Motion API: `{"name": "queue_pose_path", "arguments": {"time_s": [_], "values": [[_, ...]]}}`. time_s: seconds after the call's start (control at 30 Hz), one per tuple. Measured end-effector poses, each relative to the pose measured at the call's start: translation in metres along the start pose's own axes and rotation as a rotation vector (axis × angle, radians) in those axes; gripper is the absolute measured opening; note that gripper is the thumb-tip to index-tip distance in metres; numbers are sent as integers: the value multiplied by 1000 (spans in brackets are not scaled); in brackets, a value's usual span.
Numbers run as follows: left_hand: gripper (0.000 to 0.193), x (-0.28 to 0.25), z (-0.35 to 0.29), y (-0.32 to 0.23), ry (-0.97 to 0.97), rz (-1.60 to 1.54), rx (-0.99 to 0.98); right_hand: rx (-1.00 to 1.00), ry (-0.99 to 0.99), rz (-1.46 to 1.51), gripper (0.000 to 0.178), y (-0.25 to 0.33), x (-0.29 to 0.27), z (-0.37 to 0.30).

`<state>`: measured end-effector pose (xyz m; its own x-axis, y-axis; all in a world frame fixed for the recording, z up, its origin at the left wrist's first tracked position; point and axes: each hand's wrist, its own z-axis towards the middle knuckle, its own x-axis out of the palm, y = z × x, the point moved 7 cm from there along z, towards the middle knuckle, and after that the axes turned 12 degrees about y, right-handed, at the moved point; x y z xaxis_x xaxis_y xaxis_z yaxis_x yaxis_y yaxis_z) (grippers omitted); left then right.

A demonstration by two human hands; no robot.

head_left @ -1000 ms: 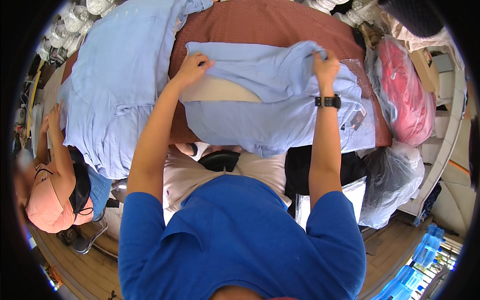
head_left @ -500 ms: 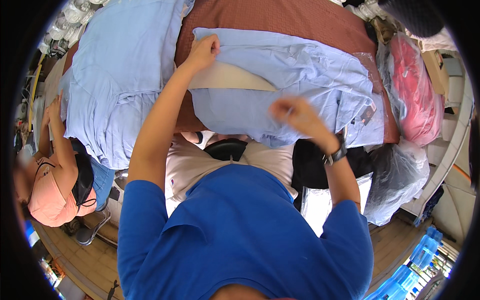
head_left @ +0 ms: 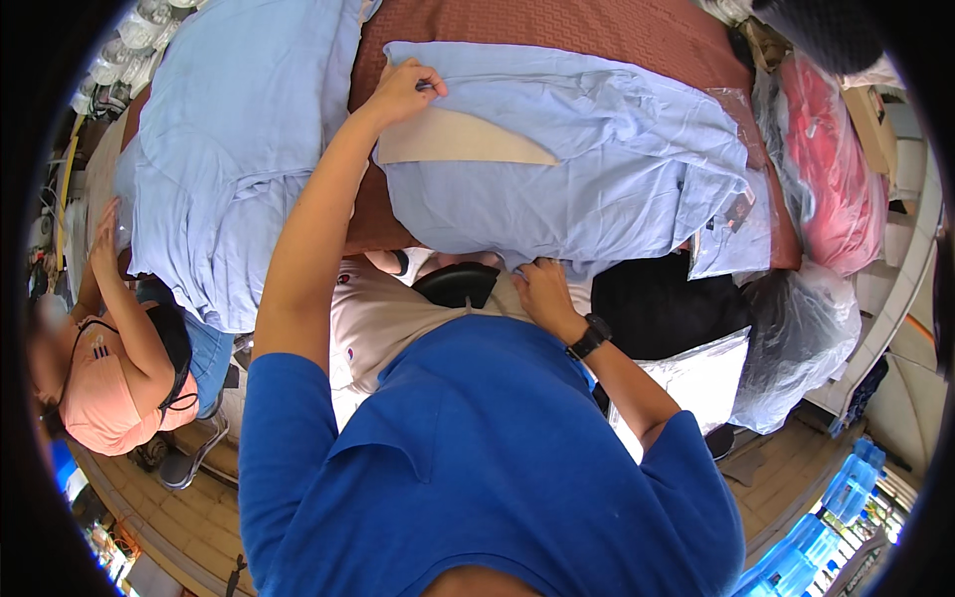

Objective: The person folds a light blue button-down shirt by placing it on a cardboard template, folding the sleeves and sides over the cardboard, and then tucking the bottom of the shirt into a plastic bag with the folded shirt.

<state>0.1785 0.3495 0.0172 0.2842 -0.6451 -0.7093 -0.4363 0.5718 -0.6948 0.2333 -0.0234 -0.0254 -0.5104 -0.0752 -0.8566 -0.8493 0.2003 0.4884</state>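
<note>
A light blue garment [head_left: 557, 194] lies spread and wrinkled on the brown-covered table in front of me. On its left part rests a flat beige board [head_left: 463, 139] with one curved edge and one straight edge. My left hand [head_left: 406, 93] is closed with curled fingers at the garment's far left, just beyond the board. A small dark spot shows between those fingers, too small to name. At the near edge of the table my right hand [head_left: 545, 296], with a black watch on the wrist, grips the garment's hanging near edge.
A thick pile of light blue cloth [head_left: 244, 129] covers the left of the table. Clear plastic-wrapped pieces [head_left: 734, 234] lie at the right end, beside a bagged red bundle [head_left: 826, 164]. A grey plastic bag [head_left: 801, 343] stands nearer. A person [head_left: 129, 378] works at far left.
My right hand has come down from above the garment to its near edge and closed there. The garment's near part lies flatter along the board. My left hand stays near the far left.
</note>
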Motion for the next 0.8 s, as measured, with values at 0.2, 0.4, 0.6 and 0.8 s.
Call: {"name": "queue_pose_path", "arguments": {"time_s": [0.2,0.4,0.6,0.8], "values": [[17,1,-6,-5,-25,37,0,169,270,921,43,9,-45,-15],[19,1,-13,-10,-39,54,-10,93,780,364,54,30,-84,-22],[20,2,-16,-14,33,-21,-58,-69,659,880,37,76,-184,10],[51,-3,-11,-5,41,-213,-74,-205,525,1320,45,49,-243,106]]}}
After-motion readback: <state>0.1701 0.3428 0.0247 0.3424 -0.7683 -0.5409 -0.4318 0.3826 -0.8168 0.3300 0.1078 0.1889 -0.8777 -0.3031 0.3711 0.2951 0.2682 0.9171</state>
